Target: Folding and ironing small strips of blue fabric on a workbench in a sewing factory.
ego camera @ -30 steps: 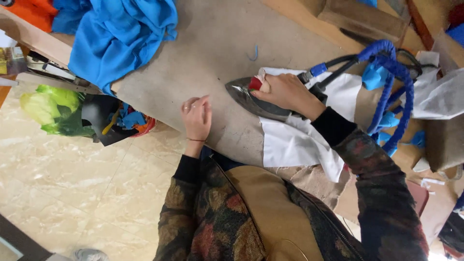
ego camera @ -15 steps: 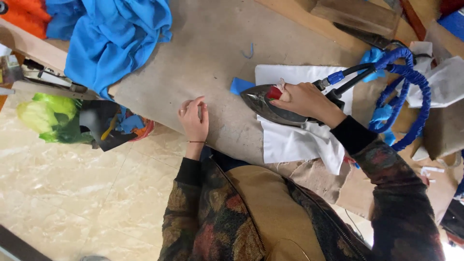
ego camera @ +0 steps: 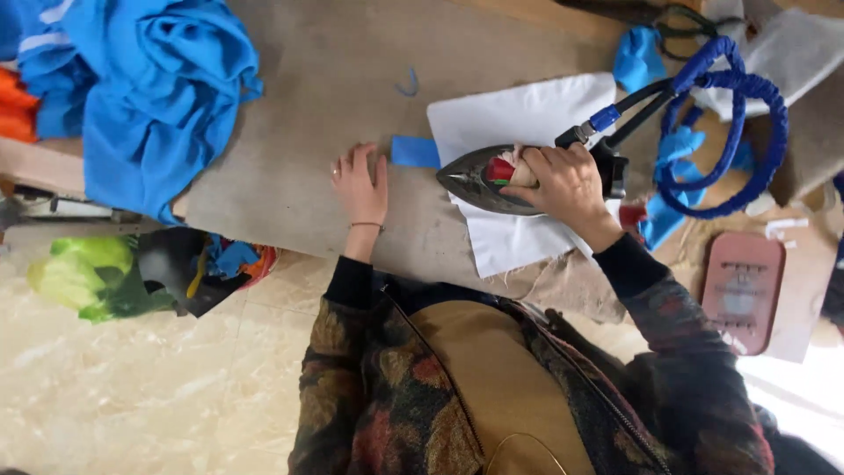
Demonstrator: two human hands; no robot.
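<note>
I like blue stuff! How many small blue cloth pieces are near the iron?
3 that I can see: one small blue piece beside the left hand, one above the white cloth, one under the blue hose. More may hide beneath the hose.

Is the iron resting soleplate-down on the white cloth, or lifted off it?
Down: the iron lies flat on the white cloth, gripped by the right hand.

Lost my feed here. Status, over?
Right hand grips iron on white cloth. Left hand flat beside blue strip. Blue hose coiled clear.
</note>
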